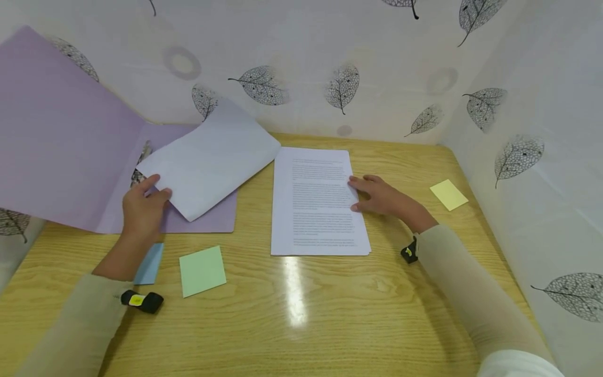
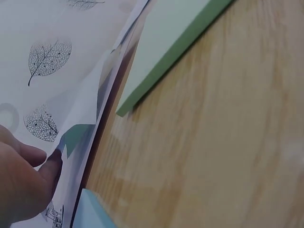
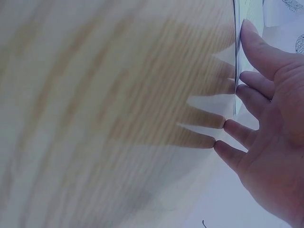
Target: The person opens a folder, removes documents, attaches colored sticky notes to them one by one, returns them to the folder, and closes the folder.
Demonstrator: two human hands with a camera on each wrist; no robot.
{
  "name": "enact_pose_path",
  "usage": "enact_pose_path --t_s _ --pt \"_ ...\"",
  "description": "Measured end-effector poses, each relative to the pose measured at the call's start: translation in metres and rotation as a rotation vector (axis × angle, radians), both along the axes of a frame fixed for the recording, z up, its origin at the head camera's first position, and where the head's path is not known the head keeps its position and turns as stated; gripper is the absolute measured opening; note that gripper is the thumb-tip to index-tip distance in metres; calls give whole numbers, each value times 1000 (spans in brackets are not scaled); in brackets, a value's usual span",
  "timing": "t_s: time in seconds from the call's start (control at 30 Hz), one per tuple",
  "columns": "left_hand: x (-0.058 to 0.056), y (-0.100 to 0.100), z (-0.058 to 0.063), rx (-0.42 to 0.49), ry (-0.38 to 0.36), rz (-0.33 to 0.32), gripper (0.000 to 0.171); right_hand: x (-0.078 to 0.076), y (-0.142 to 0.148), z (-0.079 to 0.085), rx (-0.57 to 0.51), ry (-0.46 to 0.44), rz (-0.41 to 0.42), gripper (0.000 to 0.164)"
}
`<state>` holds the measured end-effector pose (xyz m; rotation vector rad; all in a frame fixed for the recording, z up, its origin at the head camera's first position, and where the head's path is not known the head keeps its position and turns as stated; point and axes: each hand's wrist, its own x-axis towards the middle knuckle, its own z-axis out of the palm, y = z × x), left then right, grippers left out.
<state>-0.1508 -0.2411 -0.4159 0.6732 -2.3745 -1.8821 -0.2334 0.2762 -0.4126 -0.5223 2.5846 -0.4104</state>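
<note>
My left hand (image 1: 143, 207) pinches a white sheet of paper (image 1: 207, 157) near its lower left corner, and the sheet's side facing up shows no print. Under it lies an open purple folder (image 1: 200, 222), its cover (image 1: 61, 131) raised at the left. In the left wrist view, thumb and finger of the left hand (image 2: 23, 178) meet at the paper's edge. A stack of printed pages (image 1: 317, 204) lies right of the folder. The right hand (image 1: 379, 196) touches the stack's right edge with extended fingers. In the right wrist view its fingers (image 3: 230, 154) are spread beside the stack's side (image 3: 239, 42).
A green sticky-note pad (image 1: 202, 271) lies in front of the folder, with a blue pad (image 1: 149, 264) partly behind the left forearm. Yellow notes (image 1: 449, 195) sit at the right. A metal clip (image 1: 141, 162) is on the folder. Leaf-patterned covering (image 1: 301, 31) surrounds the wooden table (image 1: 344, 314).
</note>
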Motion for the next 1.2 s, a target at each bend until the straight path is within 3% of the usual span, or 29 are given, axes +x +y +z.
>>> enact_pose_path --t_s 0.23,0.43,0.53,0.63,0.73,0.93,1.07,1.2 --pt "2 -7 -3 -200 -19 0 58 2 0 2 -12 -2 -4 85" --pt "3 -9 4 -187 15 35 57 2 2 2 -17 -5 -9 85" --pt "5 -3 9 -181 39 -9 56 2 3 1 -20 -7 -8 85" --pt "8 14 11 -184 92 -129 53 2 3 0 -19 -1 -8 85" --pt "10 39 10 -176 139 -310 50 1 2 0 -17 2 -13 85" --pt "-3 99 2 -159 156 -637 45 2 1 1 -22 -1 -21 85" --pt "-16 126 -5 -282 165 -775 46 2 0 1 -29 -2 -15 85" --pt "-26 142 -11 -448 156 -857 49 3 0 1 -40 -4 -17 85"
